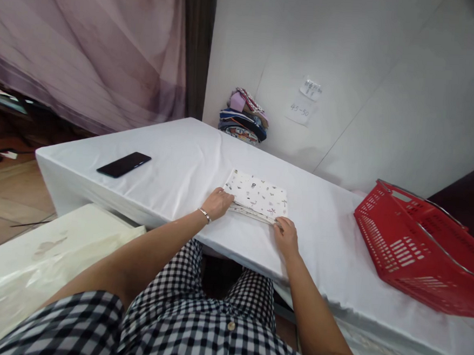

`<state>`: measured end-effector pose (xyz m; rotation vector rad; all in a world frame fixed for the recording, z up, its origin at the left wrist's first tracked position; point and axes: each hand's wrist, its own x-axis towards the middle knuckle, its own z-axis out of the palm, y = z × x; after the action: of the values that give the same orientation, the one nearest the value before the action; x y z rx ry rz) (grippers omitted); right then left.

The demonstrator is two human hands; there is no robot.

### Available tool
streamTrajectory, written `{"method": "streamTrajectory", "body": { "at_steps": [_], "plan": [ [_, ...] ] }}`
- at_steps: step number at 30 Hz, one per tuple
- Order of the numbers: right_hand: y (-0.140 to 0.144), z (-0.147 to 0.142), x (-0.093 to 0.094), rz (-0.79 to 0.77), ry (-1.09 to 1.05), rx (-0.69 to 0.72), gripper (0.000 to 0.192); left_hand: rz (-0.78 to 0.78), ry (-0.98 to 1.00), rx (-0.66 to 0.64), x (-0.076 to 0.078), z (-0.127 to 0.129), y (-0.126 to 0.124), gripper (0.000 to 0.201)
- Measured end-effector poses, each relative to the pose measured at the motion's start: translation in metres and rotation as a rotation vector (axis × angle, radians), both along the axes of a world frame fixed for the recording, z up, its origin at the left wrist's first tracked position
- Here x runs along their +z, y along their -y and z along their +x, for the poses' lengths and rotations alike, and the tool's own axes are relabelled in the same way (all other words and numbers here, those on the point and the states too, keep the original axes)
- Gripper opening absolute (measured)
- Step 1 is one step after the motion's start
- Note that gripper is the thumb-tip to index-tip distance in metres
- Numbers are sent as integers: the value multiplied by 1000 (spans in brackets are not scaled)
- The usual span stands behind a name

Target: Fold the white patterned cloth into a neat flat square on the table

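A white folded cloth (256, 194) with a small dark print lies flat on the white-covered table (174, 146) in front of me. Its near edge shows several layers. At the cloth's near left corner, my left hand (218, 204) pinches the edge, fingers closed; a silver bracelet is on that wrist. My right hand (286, 235) grips the near right corner in the same way, thumb and fingers closed on the layers. The fingertips of both hands are partly hidden by the fabric.
A black phone (125, 164) lies on the table's left part. At the back by the wall is a stack of folded clothes (244, 118). A red plastic basket (402, 248) stands at the right. Beside me on the left is a pale box (91, 227) with clear plastic.
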<state>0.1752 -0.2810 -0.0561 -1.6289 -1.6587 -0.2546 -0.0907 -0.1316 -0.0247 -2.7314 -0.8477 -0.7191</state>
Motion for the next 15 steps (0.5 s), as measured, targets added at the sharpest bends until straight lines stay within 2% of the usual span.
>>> {"method": "streamTrajectory", "body": {
  "at_steps": [11,15],
  "plan": [
    [0,0,0,-3,4,-5,23,-28,-62,12,4,-1,7,20],
    [-1,2,-2,-6,1,-9,24,-65,-82,44,14,1,12,17]
  ]
}}
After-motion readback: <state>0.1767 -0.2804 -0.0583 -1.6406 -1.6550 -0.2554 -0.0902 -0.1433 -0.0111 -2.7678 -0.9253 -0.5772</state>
